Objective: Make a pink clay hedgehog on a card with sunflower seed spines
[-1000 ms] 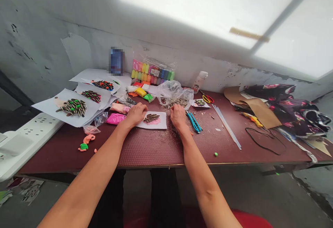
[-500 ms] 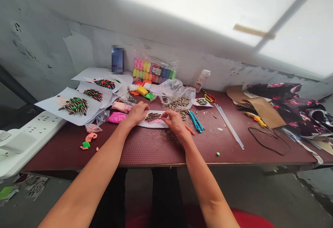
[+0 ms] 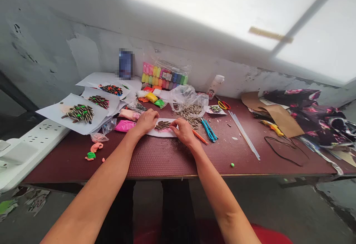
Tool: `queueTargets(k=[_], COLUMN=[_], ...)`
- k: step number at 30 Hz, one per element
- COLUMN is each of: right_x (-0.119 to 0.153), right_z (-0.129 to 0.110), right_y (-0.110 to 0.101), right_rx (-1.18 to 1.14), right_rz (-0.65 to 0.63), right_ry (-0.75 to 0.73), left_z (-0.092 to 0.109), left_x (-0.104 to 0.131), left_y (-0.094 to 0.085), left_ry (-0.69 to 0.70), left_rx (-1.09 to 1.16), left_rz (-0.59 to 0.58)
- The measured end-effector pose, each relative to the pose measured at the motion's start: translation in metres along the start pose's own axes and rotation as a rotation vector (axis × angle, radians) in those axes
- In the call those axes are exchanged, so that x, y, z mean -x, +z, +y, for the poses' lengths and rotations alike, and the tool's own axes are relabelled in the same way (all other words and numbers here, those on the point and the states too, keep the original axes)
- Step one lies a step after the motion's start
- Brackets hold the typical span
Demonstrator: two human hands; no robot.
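Observation:
A small white sheet of paper (image 3: 156,132) lies on the table before me, bearing a pink clay shape covered in rows of striped sunflower seeds (image 3: 163,125). My left hand (image 3: 147,121) is closed at the sheet's left edge, its fingertips gripping the paper. At the right end of the seed pattern, my right hand (image 3: 184,129) is in a pinch, thumb and forefinger together by the pink clay. Whatever lies between those fingertips is too small to make out. A loose heap of sunflower seeds (image 3: 191,111) spills from a clear plastic bag (image 3: 185,94) just behind.
Seed-and-clay pictures (image 3: 79,113) lie on paper at left, near a white power strip (image 3: 44,134). Packs of coloured clay (image 3: 167,75) stand behind. Rightward are an orange pencil-like stick (image 3: 200,137), blue cutter (image 3: 209,129), scissors (image 3: 223,104), bottle (image 3: 216,86) and clear sticks (image 3: 244,134).
My right hand has shifted slightly left and lower along the seed pattern, uncovering more of the orange stick. My left hand stays at the paper's edge.

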State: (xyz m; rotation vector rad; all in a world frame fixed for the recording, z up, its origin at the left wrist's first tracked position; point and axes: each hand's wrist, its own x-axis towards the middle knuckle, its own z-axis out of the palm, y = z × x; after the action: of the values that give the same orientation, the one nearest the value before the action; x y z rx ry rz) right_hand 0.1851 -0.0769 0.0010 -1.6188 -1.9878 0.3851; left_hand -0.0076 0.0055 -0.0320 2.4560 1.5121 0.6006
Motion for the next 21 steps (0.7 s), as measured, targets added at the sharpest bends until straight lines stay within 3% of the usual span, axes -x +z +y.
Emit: queueTargets(k=[21], right_x=[0.0023], right_z=[-0.006], right_y=[0.0063], right_rx=[0.128], right_rz=[-0.006], right_ry=[-0.001], left_z=[0.0028], left_x=[0.0006], left_y=[-0.0016], left_ry=[-0.007], left_rx=[-0.011], left_rz=[0.003])
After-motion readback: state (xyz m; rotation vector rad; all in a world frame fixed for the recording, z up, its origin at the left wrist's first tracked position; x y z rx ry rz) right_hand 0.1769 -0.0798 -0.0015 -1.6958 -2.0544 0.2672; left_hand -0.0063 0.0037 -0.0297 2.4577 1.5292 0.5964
